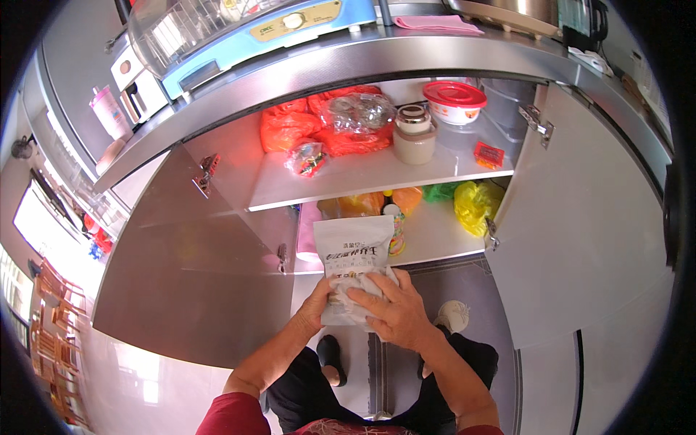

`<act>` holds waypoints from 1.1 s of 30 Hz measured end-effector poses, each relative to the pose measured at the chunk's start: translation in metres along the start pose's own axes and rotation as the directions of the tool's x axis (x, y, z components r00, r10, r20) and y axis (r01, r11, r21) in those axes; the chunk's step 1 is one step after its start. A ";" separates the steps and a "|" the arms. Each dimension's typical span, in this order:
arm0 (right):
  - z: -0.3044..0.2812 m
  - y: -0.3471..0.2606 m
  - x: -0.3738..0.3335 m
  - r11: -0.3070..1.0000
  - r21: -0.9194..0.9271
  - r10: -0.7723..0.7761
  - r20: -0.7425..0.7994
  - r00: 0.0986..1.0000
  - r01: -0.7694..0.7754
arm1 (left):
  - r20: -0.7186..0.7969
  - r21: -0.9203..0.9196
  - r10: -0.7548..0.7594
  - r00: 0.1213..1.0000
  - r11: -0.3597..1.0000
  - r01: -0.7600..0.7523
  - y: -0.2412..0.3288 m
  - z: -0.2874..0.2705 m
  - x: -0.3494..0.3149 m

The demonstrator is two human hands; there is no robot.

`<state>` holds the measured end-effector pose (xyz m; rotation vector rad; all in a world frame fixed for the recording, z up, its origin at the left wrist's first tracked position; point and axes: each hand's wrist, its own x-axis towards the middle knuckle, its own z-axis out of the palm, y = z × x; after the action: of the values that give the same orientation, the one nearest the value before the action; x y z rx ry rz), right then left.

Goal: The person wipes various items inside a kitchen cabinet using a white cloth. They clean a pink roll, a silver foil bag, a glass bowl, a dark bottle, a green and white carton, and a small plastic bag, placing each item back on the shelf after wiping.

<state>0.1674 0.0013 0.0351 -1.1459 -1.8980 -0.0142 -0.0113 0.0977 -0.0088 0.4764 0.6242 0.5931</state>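
Note:
A white printed pouch (353,235) is held upright between my hands, in front of the open cabinet's lower shelf. My left hand (317,303) grips its left edge, the thumb lying along the side. Over its lower right front lies my right hand (391,308), fingers bent across the pouch and pressing on it. The pouch's upper part stands flat and smooth, while its lower part looks fuller and crumpled. What is inside it cannot be seen. Behind it, the pouch hides part of the lower shelf.
Both cabinet doors, left (188,268) and right (580,217), stand open. The upper shelf (348,181) holds red plastic bags (290,119), a beige jar (415,145) and a red-lidded bowl (454,101). Below sits a yellow bag (475,206). A blue dish rack (275,36) stands on the counter.

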 end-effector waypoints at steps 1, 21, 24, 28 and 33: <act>-0.003 0.003 -0.003 1.000 0.007 0.010 -0.024 1.000 -0.010 | 0.042 0.107 0.026 0.999 0.994 -0.031 -0.005 0.001 -0.002; 0.006 -0.005 -0.009 0.994 -0.102 -0.018 0.237 0.971 0.044 | 0.070 0.520 0.026 0.997 0.852 -0.059 -0.025 0.009 -0.011; 0.017 0.006 -0.002 0.989 -0.143 0.058 0.254 0.965 -0.022 | 0.050 0.606 -0.023 0.998 0.795 -0.011 -0.021 0.007 -0.015; 0.020 0.027 0.004 0.969 -0.172 0.208 0.191 0.959 -0.176 | 0.102 0.604 0.004 0.995 0.794 -0.065 -0.028 0.001 -0.017; 0.027 0.049 0.008 0.846 -0.332 0.457 0.051 0.888 -0.417 | 0.090 0.577 -0.003 0.996 0.815 -0.050 -0.032 -0.001 -0.017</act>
<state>0.1830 0.0463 0.0039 -1.8222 -1.7378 0.0132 -0.0118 0.0636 -0.0212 1.0839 0.7148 0.3913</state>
